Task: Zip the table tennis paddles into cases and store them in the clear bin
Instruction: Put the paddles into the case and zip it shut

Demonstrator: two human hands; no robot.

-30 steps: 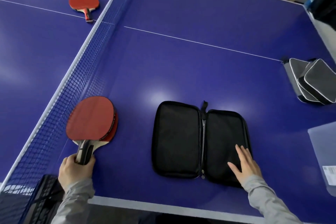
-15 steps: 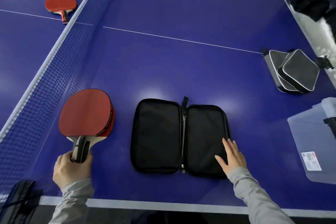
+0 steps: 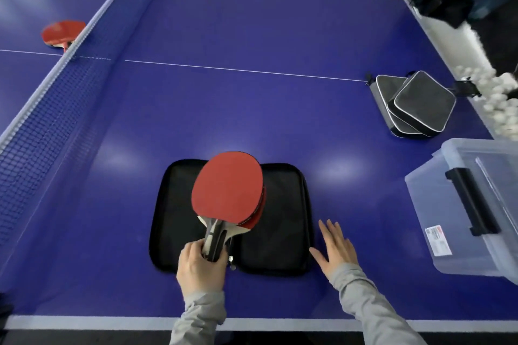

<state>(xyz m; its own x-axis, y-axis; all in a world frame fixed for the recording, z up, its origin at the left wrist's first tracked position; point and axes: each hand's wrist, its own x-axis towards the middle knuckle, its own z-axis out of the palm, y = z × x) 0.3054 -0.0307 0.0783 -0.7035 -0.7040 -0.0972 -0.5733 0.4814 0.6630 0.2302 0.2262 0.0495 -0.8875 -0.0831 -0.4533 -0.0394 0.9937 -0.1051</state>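
Note:
An open black case (image 3: 283, 221) lies flat on the blue table near the front edge. My left hand (image 3: 200, 266) grips the handles of two stacked red paddles (image 3: 228, 186) and holds them over the middle of the case. Flat on the table, my right hand (image 3: 335, 249) has its fingers spread and touches the right edge of the case. A clear bin (image 3: 448, 221) with a black latch stands at the right. One more red paddle (image 3: 63, 33) lies beyond the net at the far left.
Three grey zipped cases (image 3: 414, 105) are piled at the right side of the table behind the bin. The net (image 3: 53, 109) runs along the left. White balls (image 3: 490, 95) sit in a holder off the right edge.
My left hand has carried the two paddles from beside the net rightward to above the open case. My right hand has slid off the case's right half onto the table beside it.

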